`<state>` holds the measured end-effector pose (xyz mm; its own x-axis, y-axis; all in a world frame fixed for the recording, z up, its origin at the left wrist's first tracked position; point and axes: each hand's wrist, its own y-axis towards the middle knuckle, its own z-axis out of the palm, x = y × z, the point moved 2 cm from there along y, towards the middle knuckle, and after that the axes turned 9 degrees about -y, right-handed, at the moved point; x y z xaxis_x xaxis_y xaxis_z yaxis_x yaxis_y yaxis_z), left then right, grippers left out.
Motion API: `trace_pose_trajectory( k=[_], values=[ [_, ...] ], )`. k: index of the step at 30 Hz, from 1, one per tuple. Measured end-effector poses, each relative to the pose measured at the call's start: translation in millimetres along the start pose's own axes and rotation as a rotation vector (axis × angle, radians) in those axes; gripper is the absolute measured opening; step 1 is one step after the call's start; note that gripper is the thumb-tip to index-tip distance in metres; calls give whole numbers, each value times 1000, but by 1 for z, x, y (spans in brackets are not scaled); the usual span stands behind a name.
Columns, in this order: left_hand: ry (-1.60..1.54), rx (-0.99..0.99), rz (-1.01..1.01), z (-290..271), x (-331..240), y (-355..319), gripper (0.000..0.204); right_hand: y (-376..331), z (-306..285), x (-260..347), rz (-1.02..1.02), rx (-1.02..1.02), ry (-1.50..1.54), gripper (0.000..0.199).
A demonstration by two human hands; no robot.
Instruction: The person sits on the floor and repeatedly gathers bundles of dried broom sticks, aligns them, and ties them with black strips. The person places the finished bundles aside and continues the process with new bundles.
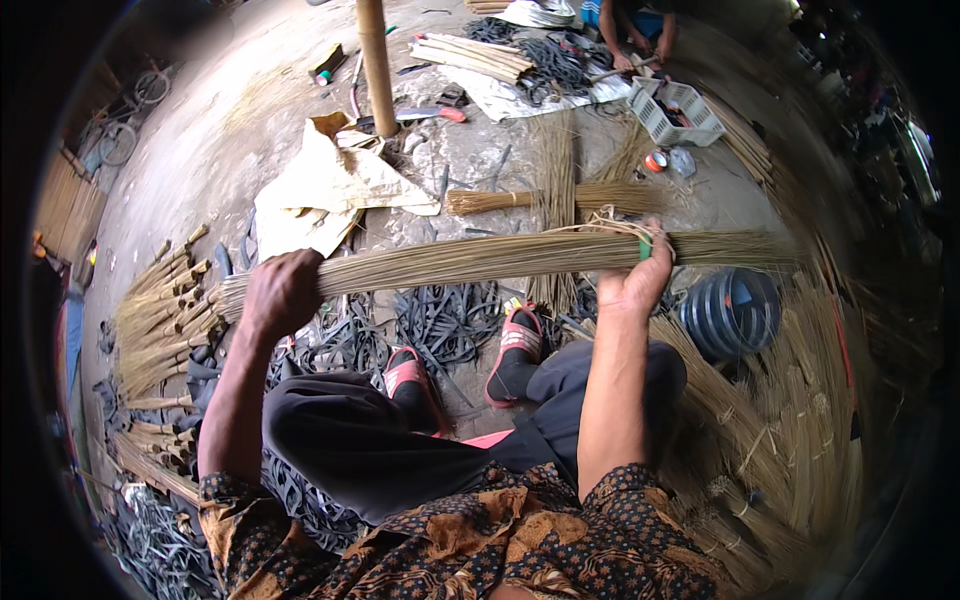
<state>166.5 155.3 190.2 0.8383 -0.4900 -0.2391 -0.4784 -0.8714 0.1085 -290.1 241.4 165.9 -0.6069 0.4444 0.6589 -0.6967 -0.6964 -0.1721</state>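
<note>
A long bundle of thin broom sticks [450, 262] lies level across my lap in the air, above my knees. My left hand [285, 290] is closed in a fist round its left part. Under the right part, my right hand [638, 280] holds the bundle with the palm turned up and the fingers round it. Something green [645, 246] shows at the right fingers; I cannot tell whether it is a band on the hand or on the sticks. A loose tan cord [600, 222] loops above the bundle beside that hand.
Black rubber strips [450, 325] litter the floor round my sandals. Finished brooms [165, 330] are stacked at left, stick bundles [790, 400] at right by a blue plastic jug [730, 312]. Ahead are a bamboo post [376, 70], cream sack [325, 185], machete [425, 114], white crate [675, 112] and another person's hands [640, 58].
</note>
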Motion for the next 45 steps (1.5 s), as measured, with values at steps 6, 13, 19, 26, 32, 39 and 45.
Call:
trace_pose_trajectory(
  k=[6, 13, 19, 26, 32, 39, 45],
  values=[
    [196, -345, -174, -38, 140, -128, 14, 88, -41, 36, -8, -86, -133, 25],
    [242, -555, -707, -34, 194, -389, 24, 121, -60, 47, -239, -21, -441, 36],
    [-72, -848, -1147, -2, 155, -480, 23, 35, 50, -139, 83, 70, -810, 43],
    [-817, -1172, -974, -51, 120, -366, 22, -186, 221, -363, 538, 1614, -1662, 58],
    [-1048, -1116, -741, -125, 63, -287, 27, -154, 190, -345, 289, 1385, -1341, 50],
    [-1448, -892, -368, -122, -2, -145, 24, -61, 43, -269, 498, 953, -1213, 36],
    [-1409, -209, -282, 20, -114, -18, 18, -49, -71, -183, 513, 599, -1041, 32]
  ],
)
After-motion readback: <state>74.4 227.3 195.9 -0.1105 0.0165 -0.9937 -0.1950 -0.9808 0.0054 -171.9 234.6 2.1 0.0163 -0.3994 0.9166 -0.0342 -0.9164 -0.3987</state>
